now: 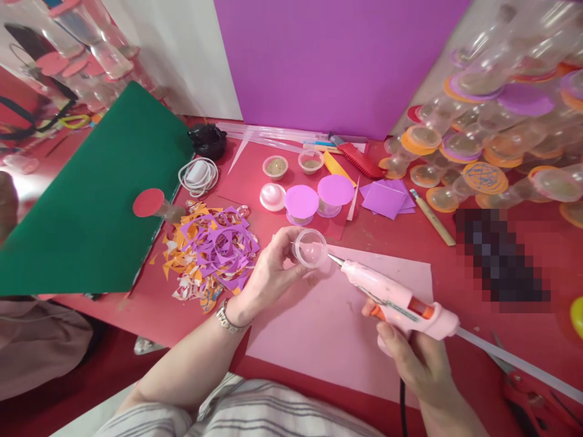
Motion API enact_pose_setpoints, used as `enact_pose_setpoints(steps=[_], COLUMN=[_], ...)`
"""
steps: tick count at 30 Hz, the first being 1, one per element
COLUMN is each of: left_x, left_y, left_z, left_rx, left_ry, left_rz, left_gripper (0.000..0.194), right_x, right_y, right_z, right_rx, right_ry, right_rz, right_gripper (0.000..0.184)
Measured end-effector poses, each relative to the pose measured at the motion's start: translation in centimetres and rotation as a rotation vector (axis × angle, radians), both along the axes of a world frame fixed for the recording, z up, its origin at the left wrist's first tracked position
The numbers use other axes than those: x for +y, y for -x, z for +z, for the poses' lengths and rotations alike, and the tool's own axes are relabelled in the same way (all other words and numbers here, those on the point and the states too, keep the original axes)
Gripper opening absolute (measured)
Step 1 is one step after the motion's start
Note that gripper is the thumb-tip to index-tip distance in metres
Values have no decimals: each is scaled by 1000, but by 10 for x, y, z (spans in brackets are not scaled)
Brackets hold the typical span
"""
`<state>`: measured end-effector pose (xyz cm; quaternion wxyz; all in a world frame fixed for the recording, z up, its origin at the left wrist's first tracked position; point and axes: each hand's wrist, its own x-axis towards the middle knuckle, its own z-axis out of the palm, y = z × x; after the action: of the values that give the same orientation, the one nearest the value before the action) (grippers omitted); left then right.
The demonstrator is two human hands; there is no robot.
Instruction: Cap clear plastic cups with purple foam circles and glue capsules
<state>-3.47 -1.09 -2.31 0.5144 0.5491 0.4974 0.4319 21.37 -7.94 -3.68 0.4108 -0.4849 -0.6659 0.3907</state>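
Between the thumb and fingers of my left hand (277,264) is a small clear plastic cup (311,249), its round rim facing up toward me. My right hand (416,352) grips a pink hot glue gun (387,291) with an orange trigger; a long glue stick (519,358) sticks out of its back. The metal nozzle points left and sits close to the cup's rim; whether they touch I cannot tell. Both hands are above a pink sheet (346,340). Just beyond are purple-topped cups (302,203), a clear cup (272,196) and a sand-filled cup (276,167).
Paper scraps (218,243) lie left of my left hand, near a coiled white cable (198,177) and a green board (95,206). Purple squares (387,197), a cutter (432,217) and scissors (523,388) are to the right. Bottle-like pieces (492,139) are piled at back right.
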Motion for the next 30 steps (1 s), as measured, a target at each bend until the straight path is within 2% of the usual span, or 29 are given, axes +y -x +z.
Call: enact_pose_setpoints(steps=[7,10,16,20,30], left_x=[0,0,0,0,0], left_y=[1,1,1,2,3], left_z=[2,2,4,6,7], left_rx=[5,-3,-16,-30,51], left_ry=[30,39,38,26,22], left_rz=[18,16,-24,-45,-98], left_gripper=[41,43,43,46,45], right_x=[-10,-10,-4,-1,0], right_y=[17,20,7,4,6], right_z=[5,6,-5,-6,-4], right_rx=[97,103,53,31,11], right_ry=[169,164,22,-32,25], right_rz=[-172,-199,-85,-67,-99], right_gripper=[22,23,15,15,16])
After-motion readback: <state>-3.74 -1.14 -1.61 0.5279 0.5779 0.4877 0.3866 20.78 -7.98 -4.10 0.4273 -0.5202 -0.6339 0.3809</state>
